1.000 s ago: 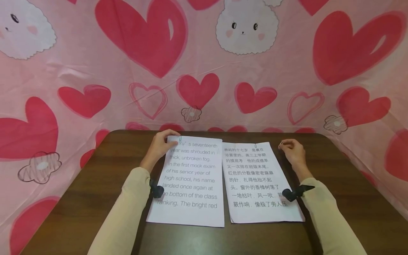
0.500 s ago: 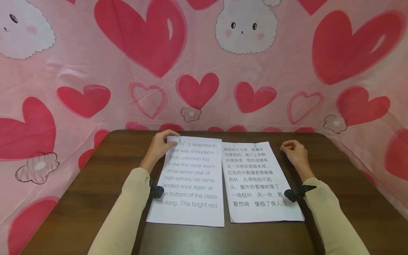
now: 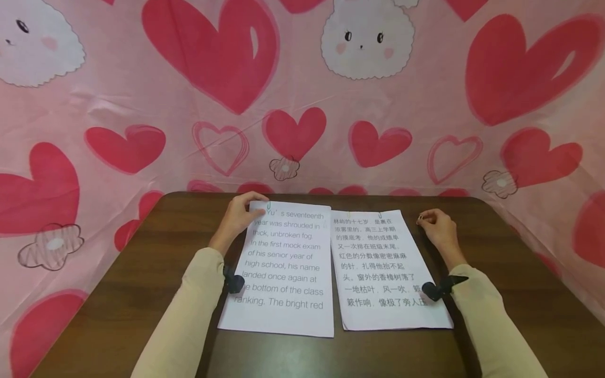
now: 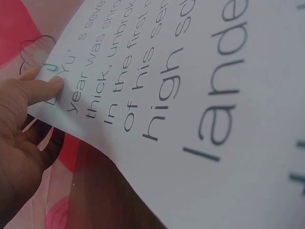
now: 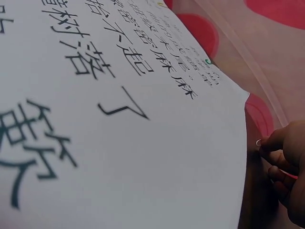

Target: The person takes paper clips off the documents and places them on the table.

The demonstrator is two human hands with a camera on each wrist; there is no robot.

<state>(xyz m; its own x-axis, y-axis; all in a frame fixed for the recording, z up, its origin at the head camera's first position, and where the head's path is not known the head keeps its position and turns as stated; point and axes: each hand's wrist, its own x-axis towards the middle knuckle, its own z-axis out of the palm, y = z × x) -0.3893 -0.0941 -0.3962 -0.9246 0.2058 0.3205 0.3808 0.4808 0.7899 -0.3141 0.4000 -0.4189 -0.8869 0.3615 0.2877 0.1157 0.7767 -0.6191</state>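
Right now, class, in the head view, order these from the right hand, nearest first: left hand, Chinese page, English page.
1. Chinese page, just left of the right hand.
2. English page, left of that.
3. Left hand, at the English page's upper-left corner.

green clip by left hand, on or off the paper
On: the green clip sits on the English page at its top edge, beside the left hand.
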